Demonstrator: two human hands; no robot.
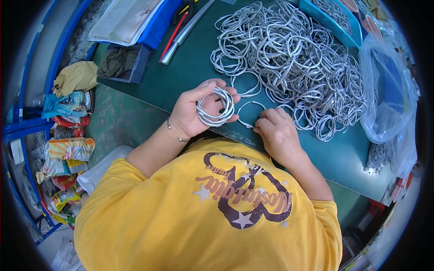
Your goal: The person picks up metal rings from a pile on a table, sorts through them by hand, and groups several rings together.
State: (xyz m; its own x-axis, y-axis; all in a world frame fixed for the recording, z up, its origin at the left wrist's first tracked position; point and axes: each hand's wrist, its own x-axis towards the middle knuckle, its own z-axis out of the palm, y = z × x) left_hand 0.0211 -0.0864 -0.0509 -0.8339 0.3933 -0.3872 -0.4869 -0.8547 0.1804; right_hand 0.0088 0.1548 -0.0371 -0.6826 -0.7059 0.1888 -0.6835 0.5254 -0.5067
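Note:
My left hand, palm up, has its fingers curled round a small bundle of silver-grey metal rings. My right hand is at the near table edge, fingers bent and pinched together on a single open metal ring. Part of that ring is hidden behind my fingers. Just beyond it, another loose ring lies on the green table, close to my left fingertips. A big tangled heap of similar rings spreads across the table ahead and to the right.
A turquoise basket with small metal pieces stands at the back right, beside a clear plastic bag. Far left on the green table are a red pen, a grey bin and papers. Packets fill a blue rack.

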